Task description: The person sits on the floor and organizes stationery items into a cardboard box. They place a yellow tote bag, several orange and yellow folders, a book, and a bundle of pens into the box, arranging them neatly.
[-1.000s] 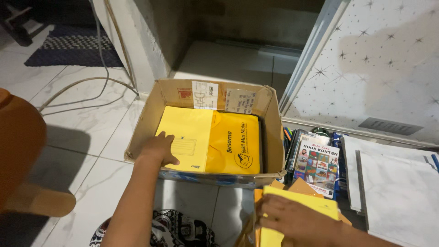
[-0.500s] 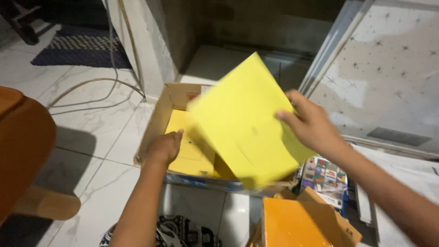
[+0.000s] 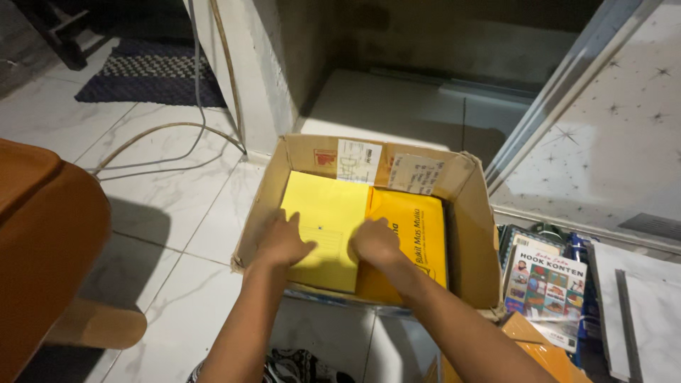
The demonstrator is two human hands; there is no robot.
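An open cardboard box sits on the tiled floor in front of me. Inside, a light yellow envelope lies on the left and a darker yellow printed packet on the right. My left hand lies flat on the near part of the light yellow envelope. My right hand presses down where the envelope meets the darker packet. Both hands rest palm down; neither grips anything.
A colourful book and several pens lie right of the box, beside white marbled boards. An orange envelope pokes in at bottom right. An orange rounded seat stands left. A cable crosses the floor near a dark mat.
My right hand lifted a light yellow envelope from the stack at bottom right, carried it over the box and set it inside. Both hands now press on the contents.
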